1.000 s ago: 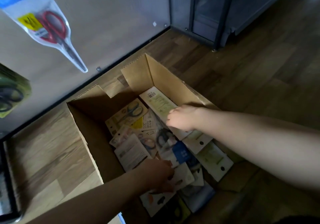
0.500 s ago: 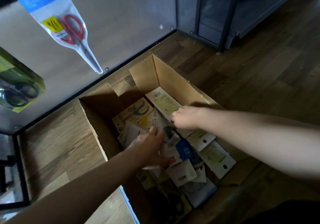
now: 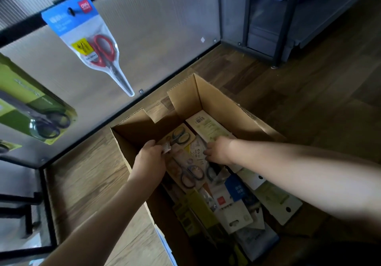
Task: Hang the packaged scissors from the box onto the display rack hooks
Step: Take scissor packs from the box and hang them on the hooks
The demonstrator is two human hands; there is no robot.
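While both bare arms reach down into the open brown cardboard box on the wooden plank floor, the left hand curls its fingers round the top edge of a tan card pack holding dark-handled scissors, thumb up by the box's left wall. The right hand lies knuckles-up on the heap of packaged scissors — its fingers bend down among the cards, and I cannot tell whether they pinch one. A pale green boxed pack with a barcode leans against the far right wall, just beside that hand. Up on the ribbed grey display panel, a blue-topped clear pack of red-handled scissors hangs from a hook — a green pack of black-handled scissors hangs to its left.
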